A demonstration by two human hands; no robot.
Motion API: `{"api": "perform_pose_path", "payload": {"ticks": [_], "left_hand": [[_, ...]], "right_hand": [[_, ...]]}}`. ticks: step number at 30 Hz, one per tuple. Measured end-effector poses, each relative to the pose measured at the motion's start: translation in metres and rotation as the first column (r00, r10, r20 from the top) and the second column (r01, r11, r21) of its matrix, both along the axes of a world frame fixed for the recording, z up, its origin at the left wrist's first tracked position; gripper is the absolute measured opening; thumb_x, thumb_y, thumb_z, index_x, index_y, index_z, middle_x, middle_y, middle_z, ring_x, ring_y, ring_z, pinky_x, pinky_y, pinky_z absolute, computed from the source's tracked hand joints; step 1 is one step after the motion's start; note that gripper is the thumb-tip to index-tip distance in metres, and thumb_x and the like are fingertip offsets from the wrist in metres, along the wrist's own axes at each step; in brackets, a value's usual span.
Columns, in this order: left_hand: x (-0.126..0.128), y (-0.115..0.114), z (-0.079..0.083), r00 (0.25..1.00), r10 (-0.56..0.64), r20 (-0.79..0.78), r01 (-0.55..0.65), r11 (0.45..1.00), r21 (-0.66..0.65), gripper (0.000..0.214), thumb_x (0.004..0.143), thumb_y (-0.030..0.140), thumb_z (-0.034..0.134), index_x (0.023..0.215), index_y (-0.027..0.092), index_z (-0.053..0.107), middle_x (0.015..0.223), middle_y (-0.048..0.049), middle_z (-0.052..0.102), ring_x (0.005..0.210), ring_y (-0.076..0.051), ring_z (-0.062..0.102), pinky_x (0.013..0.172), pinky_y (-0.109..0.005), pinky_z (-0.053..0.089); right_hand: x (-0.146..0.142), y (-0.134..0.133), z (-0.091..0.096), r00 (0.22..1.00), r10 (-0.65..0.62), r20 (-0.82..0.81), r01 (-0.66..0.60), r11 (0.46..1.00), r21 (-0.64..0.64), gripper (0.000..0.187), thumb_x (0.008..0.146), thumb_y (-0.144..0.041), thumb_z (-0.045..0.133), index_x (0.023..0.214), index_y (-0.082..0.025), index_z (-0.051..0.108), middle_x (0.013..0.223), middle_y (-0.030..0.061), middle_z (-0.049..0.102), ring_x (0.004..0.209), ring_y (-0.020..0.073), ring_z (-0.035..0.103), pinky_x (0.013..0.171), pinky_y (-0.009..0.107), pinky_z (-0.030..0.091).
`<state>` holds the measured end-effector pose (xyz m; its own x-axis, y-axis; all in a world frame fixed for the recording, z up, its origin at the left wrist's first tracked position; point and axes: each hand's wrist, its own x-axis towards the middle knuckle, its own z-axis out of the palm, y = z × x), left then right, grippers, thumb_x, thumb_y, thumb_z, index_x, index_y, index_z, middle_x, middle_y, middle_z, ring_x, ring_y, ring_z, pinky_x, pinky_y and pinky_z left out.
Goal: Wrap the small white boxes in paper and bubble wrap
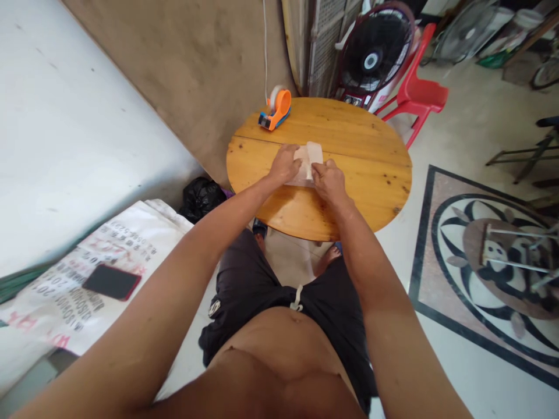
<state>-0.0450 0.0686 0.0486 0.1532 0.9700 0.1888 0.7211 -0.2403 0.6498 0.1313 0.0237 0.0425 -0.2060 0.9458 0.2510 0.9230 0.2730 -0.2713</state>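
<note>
A small pale packet [308, 152], whitish with a lighter flap at its upper right, lies on the round wooden table [362, 134] between my hands. My left hand [286, 163] grips its left side with the fingers curled over it. The fingers of my right hand [330, 180] are closed on its right edge, near the flap. Part of the packet is hidden by the fingers, and I cannot make out its exact kind. An orange tape dispenser [279, 109] with a roll of tape stands beyond my left hand, towards the table's far edge.
Behind the table stand a dark fan [371, 58] and a red plastic chair [421, 93]. To my left, a phone [112, 281] rests on printed white sacks [144, 233], beside a black plastic bag [201, 199]. A folding metal frame [515, 262] stands over patterned floor tiles at right.
</note>
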Motion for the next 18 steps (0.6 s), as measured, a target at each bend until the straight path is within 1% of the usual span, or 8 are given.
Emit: {"api": "perform_pose_path", "payload": {"ticks": [2,5,8,10,12,14,16,18], "left_hand": [[-0.015,-0.014,-0.002,0.997,0.072,0.036,-0.073,0.997,0.034,0.052,0.090,0.019,0.053,0.141,0.010,0.055,0.146,-0.0181,0.055,0.140,-0.025,0.047,0.123,-0.033,0.031],[-0.032,-0.040,-0.011,0.989,0.130,0.077,-0.129,0.992,-0.010,0.052,0.092,0.024,0.056,0.144,0.017,0.051,0.148,-0.0149,0.053,0.139,-0.026,0.048,0.120,-0.038,0.038],[-0.039,-0.064,-0.018,0.963,0.223,0.149,-0.209,0.972,-0.104,0.056,0.090,0.024,0.060,0.145,0.017,0.049,0.147,-0.0161,0.052,0.121,-0.024,0.061,0.110,-0.035,0.047],[-0.039,-0.075,-0.017,0.941,0.266,0.209,-0.232,0.957,-0.173,0.061,0.089,0.025,0.063,0.147,0.016,0.047,0.144,-0.0168,0.054,0.109,-0.022,0.066,0.104,-0.035,0.052],[-0.036,-0.085,-0.013,0.926,0.278,0.257,-0.217,0.946,-0.242,0.067,0.086,0.027,0.068,0.148,0.017,0.045,0.141,-0.0168,0.056,0.103,-0.022,0.069,0.097,-0.036,0.055],[-0.032,-0.094,-0.007,0.893,0.301,0.333,-0.177,0.917,-0.357,0.069,0.087,0.030,0.069,0.150,0.021,0.042,0.134,-0.0158,0.060,0.096,-0.021,0.072,0.087,-0.034,0.059],[-0.025,-0.105,-0.002,0.822,0.362,0.439,-0.105,0.855,-0.508,0.066,0.091,0.031,0.063,0.151,0.024,0.037,0.124,-0.0134,0.064,0.084,-0.018,0.074,0.076,-0.032,0.061],[-0.017,-0.116,0.000,0.743,0.421,0.521,-0.022,0.793,-0.609,0.063,0.094,0.028,0.059,0.151,0.027,0.033,0.118,-0.0107,0.066,0.078,-0.015,0.075,0.074,-0.030,0.062]], "right_hand": [[-0.001,-0.003,0.002,0.999,0.005,0.033,-0.005,1.000,-0.002,0.042,0.100,-0.032,0.040,0.124,-0.021,0.073,0.110,0.0145,0.062,0.090,0.0249,0.059,0.079,0.035,0.044],[-0.002,-0.006,0.004,0.998,-0.001,0.065,0.001,1.000,-0.003,0.042,0.102,-0.033,0.038,0.124,-0.021,0.072,0.111,0.0144,0.061,0.089,0.0245,0.058,0.076,0.035,0.042],[-0.002,-0.007,0.003,0.997,-0.010,0.081,0.010,1.000,0.001,0.042,0.103,-0.033,0.038,0.125,-0.022,0.071,0.113,0.0140,0.060,0.089,0.0239,0.058,0.075,0.034,0.042],[-0.002,-0.006,0.003,0.996,-0.012,0.084,0.012,1.000,0.002,0.042,0.103,-0.034,0.037,0.125,-0.022,0.071,0.113,0.0134,0.060,0.089,0.0234,0.057,0.075,0.033,0.041],[-0.002,-0.006,0.002,0.996,-0.014,0.085,0.014,1.000,0.001,0.042,0.103,-0.034,0.037,0.125,-0.022,0.071,0.112,0.0130,0.060,0.087,0.0232,0.057,0.075,0.033,0.042],[-0.002,-0.005,0.002,0.996,-0.016,0.087,0.017,1.000,0.000,0.041,0.103,-0.034,0.038,0.125,-0.022,0.071,0.112,0.0130,0.060,0.086,0.0233,0.057,0.074,0.033,0.042],[-0.002,-0.005,0.002,0.996,-0.018,0.088,0.018,1.000,0.005,0.041,0.102,-0.033,0.039,0.124,-0.022,0.072,0.111,0.0133,0.061,0.087,0.0237,0.058,0.074,0.034,0.042],[-0.002,-0.005,0.001,0.997,-0.016,0.082,0.015,1.000,0.015,0.041,0.102,-0.032,0.039,0.124,-0.022,0.072,0.111,0.0136,0.061,0.088,0.0239,0.059,0.075,0.034,0.042]]}}
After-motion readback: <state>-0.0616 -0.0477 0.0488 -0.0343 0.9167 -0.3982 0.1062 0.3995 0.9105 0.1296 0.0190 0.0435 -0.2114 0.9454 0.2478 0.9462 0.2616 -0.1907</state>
